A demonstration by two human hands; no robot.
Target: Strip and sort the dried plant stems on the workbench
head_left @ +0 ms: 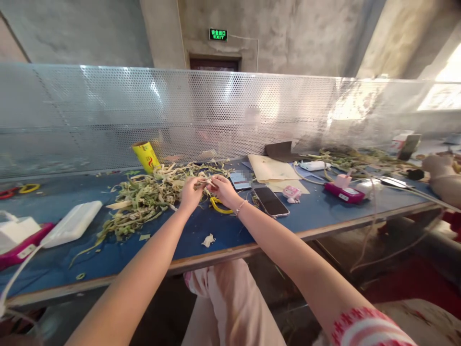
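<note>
My left hand (191, 193) and my right hand (224, 190) meet over the blue table, fingertips pinched together. Between them is a small pale piece of dried plant (208, 181), mostly hidden by the fingers. A heap of dried green and straw-coloured stalks and leaves (144, 198) lies just left of and behind my left hand. Under my right hand shows a yellow looped handle (219, 206), its other end hidden. A dark-screened phone (272, 201) rests to the right of my right wrist. A pale crumpled scrap (208, 240) lies near the table edge.
A yellow tube (146, 156) leans near the perforated metal screen (223, 105). At left are a white power bank (74, 223) and a magenta power strip (32, 245). Rightward lie brown paper (273, 168), a pink trinket (291, 193), another magenta strip (344, 193) and cables.
</note>
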